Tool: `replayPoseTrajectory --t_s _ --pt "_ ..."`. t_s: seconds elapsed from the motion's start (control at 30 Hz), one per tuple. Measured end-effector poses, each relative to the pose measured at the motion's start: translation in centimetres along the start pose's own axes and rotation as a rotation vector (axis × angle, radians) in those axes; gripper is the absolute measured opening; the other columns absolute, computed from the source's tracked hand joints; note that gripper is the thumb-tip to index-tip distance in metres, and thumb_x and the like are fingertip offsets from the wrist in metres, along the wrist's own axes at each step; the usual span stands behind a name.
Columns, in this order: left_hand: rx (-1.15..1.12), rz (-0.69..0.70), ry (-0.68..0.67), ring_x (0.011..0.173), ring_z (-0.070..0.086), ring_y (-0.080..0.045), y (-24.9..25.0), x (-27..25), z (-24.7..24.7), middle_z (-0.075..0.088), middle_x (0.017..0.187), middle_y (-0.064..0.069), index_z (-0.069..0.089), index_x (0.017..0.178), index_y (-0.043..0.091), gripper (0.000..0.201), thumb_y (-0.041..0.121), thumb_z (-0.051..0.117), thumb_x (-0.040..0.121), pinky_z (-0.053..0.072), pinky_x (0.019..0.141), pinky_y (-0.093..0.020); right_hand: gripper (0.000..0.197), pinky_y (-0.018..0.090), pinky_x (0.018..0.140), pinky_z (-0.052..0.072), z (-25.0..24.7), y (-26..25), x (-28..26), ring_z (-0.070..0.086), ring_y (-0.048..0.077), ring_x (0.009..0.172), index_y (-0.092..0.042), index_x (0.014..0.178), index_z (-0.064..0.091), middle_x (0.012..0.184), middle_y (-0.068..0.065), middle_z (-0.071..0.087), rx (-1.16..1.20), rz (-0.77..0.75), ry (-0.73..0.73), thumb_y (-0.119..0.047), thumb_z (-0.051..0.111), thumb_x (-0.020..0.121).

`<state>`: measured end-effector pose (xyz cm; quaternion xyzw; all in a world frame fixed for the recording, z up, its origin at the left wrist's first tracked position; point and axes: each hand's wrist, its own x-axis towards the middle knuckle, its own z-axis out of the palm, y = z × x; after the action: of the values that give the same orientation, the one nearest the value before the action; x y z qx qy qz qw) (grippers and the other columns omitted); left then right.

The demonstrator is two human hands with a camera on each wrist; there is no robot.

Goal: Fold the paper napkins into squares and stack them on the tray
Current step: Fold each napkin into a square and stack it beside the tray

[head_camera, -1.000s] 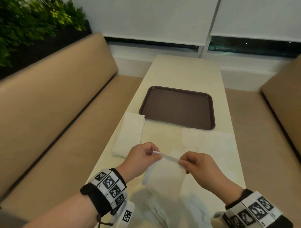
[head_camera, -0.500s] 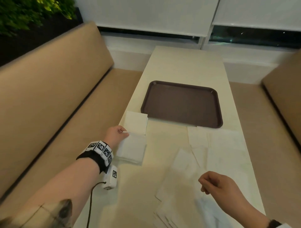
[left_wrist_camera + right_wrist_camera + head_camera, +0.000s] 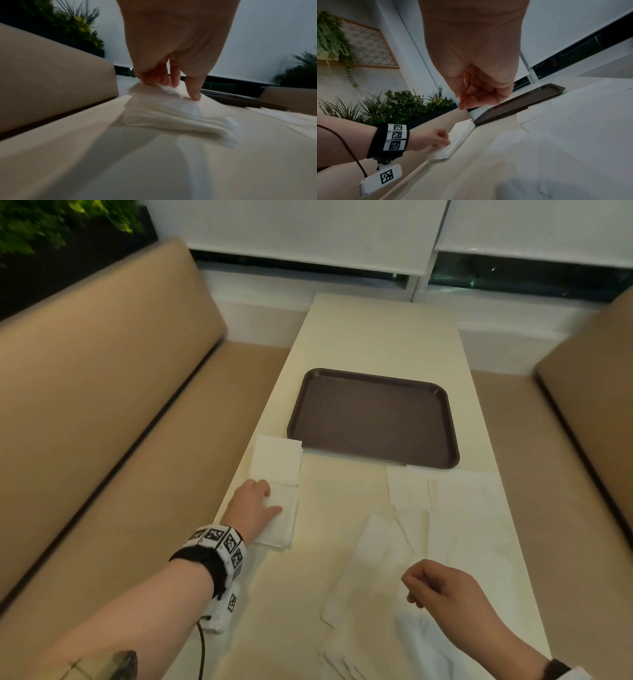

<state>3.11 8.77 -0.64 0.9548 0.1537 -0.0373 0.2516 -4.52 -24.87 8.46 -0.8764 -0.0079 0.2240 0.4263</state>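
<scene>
currently left hand (image 3: 251, 505) pinches napkin stack (image 3: 287, 523); right hand (image 3: 442, 587) hovers.

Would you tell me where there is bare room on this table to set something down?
Free: the floor of the tray; the table beyond the tray; and the strip between the two napkin stacks at the left edge and the loose napkins. Crowded: the near right, where loose napkins overlap under the right hand.

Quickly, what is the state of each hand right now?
The left hand pinches the top of the folded napkin pile.
The right hand is loosely curled and holds nothing.
</scene>
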Motion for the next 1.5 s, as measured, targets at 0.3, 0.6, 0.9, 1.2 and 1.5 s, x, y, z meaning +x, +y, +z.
replayPoseTrajectory --t_s 0.3,0.6,0.9,1.2,1.5 --pt "0.096 -0.052 -0.128 0.113 0.042 -0.026 -0.2 0.2 0.5 0.046 0.12 -0.005 0.052 0.111 0.015 0.033 0.036 0.061 0.088 0.038 0.095 -0.034 0.019 0.009 0.058 0.043 -0.5 0.7 -0.3 0.062 0.001 0.063 -0.019 0.072 0.067 0.07 -0.005 0.071 -0.025 0.037 0.01 -0.017 0.061 0.09" --pt "0.152 -0.03 -0.078 0.109 0.044 -0.028 1.0 -0.3 -0.8 0.052 0.112 -0.007 0.059 0.107 0.013 0.027 0.03 0.062 0.086 0.039 0.093 -0.036 0.014 0.022 0.058 0.044 -4.0 5.0 1.0 0.065 0.019 0.078 -0.015 0.079 0.065 0.078 -0.001 0.069 -0.147 0.18 0.091 -0.017 0.057 0.089" --pt "0.081 0.222 -0.025 0.117 0.043 -0.024 7.3 -4.3 -1.5 0.057 0.116 -0.004 0.062 0.109 0.013 0.023 0.027 0.06 0.091 0.035 0.095 -0.031 0.018 0.024 0.063 0.04 -4.8 11.2 1.6 0.053 0.013 0.076 -0.013 0.103 0.064 0.105 0.003 0.062 -0.335 0.298 0.207 -0.017 0.058 0.086" --pt "0.088 0.464 -0.647 0.117 0.05 -0.013 18.3 -11.4 6.3 0.056 0.128 0.002 0.054 0.129 0.019 0.042 0.038 0.058 0.092 0.036 0.092 -0.019 0.065 0.033 0.092 0.045 -7.4 14.8 5.2 0.054 0.03 0.116 -0.002 0.131 0.042 0.127 0.014 0.055 -0.277 0.48 0.251 -0.034 0.069 0.081" --pt "-0.089 0.176 -0.664 0.118 0.051 -0.021 21.2 -12.8 12.6 0.05 0.131 -0.004 0.028 0.148 0.017 0.076 0.037 0.066 0.085 0.042 0.098 -0.029 0.012 0.03 0.074 0.045 -6.7 13.5 7.0 0.056 0.02 0.079 -0.019 0.074 0.053 0.074 -0.004 0.053 -0.173 0.455 0.169 -0.02 0.063 0.081"
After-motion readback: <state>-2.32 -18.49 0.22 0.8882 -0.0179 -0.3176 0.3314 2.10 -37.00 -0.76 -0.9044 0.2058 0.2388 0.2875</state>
